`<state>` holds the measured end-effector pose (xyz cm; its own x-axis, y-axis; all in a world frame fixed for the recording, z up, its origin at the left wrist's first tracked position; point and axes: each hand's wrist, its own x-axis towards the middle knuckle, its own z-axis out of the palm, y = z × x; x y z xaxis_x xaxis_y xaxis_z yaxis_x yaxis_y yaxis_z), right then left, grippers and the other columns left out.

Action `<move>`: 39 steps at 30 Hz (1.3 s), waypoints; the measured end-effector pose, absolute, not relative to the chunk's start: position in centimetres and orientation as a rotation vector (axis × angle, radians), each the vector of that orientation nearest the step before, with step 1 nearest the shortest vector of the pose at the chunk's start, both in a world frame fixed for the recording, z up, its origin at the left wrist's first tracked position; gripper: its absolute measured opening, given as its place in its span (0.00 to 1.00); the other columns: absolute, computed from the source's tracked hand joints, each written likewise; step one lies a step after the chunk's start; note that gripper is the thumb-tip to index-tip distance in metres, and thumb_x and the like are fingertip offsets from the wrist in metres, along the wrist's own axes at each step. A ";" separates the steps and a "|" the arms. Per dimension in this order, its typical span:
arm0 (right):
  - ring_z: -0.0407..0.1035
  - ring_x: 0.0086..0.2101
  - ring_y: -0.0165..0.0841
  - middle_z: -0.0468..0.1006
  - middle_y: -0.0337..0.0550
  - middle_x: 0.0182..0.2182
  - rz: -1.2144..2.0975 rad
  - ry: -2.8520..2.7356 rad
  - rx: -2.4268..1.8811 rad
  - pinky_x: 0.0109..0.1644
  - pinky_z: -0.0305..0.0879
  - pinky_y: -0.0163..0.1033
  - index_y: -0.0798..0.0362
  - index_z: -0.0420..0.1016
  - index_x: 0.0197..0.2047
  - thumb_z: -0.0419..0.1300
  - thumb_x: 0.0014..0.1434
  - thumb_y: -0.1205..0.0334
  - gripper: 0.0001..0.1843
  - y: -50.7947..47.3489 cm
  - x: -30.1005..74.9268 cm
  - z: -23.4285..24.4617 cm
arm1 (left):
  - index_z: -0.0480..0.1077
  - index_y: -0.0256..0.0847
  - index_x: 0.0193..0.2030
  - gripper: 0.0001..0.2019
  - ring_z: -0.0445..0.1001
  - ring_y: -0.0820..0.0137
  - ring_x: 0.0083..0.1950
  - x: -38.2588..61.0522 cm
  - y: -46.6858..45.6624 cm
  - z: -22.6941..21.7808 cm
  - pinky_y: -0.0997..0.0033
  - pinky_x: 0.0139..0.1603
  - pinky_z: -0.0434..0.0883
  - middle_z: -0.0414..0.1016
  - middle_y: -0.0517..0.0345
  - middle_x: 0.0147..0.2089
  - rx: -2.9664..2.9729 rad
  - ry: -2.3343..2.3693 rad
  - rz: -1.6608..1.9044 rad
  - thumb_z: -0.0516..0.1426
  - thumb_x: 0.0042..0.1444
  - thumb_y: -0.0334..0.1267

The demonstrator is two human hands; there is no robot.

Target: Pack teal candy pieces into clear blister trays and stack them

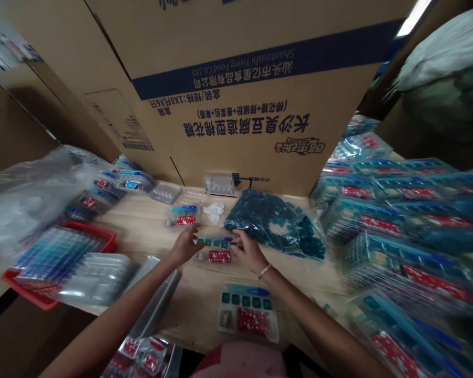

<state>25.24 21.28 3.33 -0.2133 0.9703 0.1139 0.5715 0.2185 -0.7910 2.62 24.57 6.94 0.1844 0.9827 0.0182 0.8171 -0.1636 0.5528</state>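
Spread fingers on a clear blister tray (215,249)
The left hand (185,245) and right hand (248,252) touch its opposite ends; inside lie teal squares (216,242) and a red packet (219,256). A bag of teal pieces (274,226) lies just beyond the right fingers, a red basket (102,237) well left of the left fingers.

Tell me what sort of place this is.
Probably a small packing workshop: a food-company carton stands behind a wooden bench, with clear plastic packs of teal-and-red trays piled along it.
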 end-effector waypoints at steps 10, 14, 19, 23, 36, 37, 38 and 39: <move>0.65 0.47 0.37 0.67 0.51 0.48 0.507 -2.144 -1.632 0.52 0.62 0.41 0.54 0.67 0.52 0.53 0.58 0.68 0.18 22.7 24.0 2.4 | 0.70 0.36 0.43 0.18 0.69 0.75 0.23 1.3 27.0 3.7 0.80 0.25 0.65 0.70 0.66 0.21 1.924 1.708 0.301 0.57 0.40 0.27; 0.52 0.58 0.48 0.57 0.56 0.59 0.428 -2.385 -1.465 0.59 0.52 0.55 0.54 0.61 0.58 0.60 0.53 0.52 0.31 22.0 23.4 2.7 | 0.70 0.34 0.43 0.18 0.69 0.75 0.24 1.6 26.9 3.6 0.80 0.25 0.65 0.71 0.65 0.21 1.905 1.694 0.225 0.57 0.42 0.26; 0.46 0.59 0.53 0.53 0.59 0.61 0.524 -2.543 -1.419 0.59 0.47 0.60 0.55 0.58 0.59 0.68 0.36 0.45 0.49 22.4 22.7 2.4 | 0.69 0.33 0.45 0.18 0.72 0.72 0.26 2.5 26.9 4.1 0.77 0.28 0.67 0.71 0.63 0.22 1.937 1.728 0.167 0.56 0.43 0.25; 0.55 0.54 0.48 0.59 0.56 0.57 0.543 -2.504 -1.451 0.55 0.54 0.53 0.56 0.60 0.57 0.68 0.36 0.51 0.45 22.6 23.9 3.5 | 0.64 0.32 0.53 0.25 0.74 0.63 0.45 3.5 24.6 5.8 0.68 0.44 0.69 0.76 0.49 0.41 2.013 1.722 0.190 0.55 0.44 0.25; 0.53 0.53 0.49 0.58 0.55 0.56 0.616 -2.489 -1.483 0.58 0.47 0.55 0.52 0.58 0.58 0.65 0.37 0.47 0.45 8.7 28.7 4.9 | 0.58 0.37 0.55 0.29 0.72 0.70 0.31 6.8 10.2 3.4 0.67 0.29 0.73 0.70 0.48 0.46 1.588 1.472 0.619 0.56 0.46 0.48; 0.53 0.54 0.50 0.58 0.56 0.56 0.617 -2.501 -1.504 0.58 0.46 0.56 0.53 0.57 0.59 0.65 0.37 0.46 0.47 8.7 28.5 4.7 | 0.58 0.38 0.54 0.30 0.72 0.71 0.29 7.0 10.1 3.0 0.67 0.28 0.73 0.69 0.49 0.45 1.560 1.467 0.629 0.57 0.44 0.47; 0.52 0.54 0.51 0.57 0.57 0.57 0.615 -2.517 -1.516 0.58 0.46 0.56 0.53 0.55 0.60 0.66 0.37 0.46 0.49 8.8 28.4 4.6 | 0.59 0.38 0.54 0.30 0.72 0.71 0.28 7.2 10.1 2.8 0.68 0.27 0.73 0.70 0.51 0.45 1.529 1.470 0.640 0.58 0.43 0.47; 0.51 0.55 0.52 0.56 0.58 0.58 0.611 -2.538 -1.515 0.58 0.45 0.57 0.53 0.53 0.61 0.66 0.36 0.45 0.52 9.0 28.4 4.6 | 0.59 0.40 0.53 0.30 0.72 0.71 0.27 7.3 10.2 2.7 0.69 0.26 0.72 0.70 0.53 0.43 1.493 1.477 0.651 0.59 0.42 0.47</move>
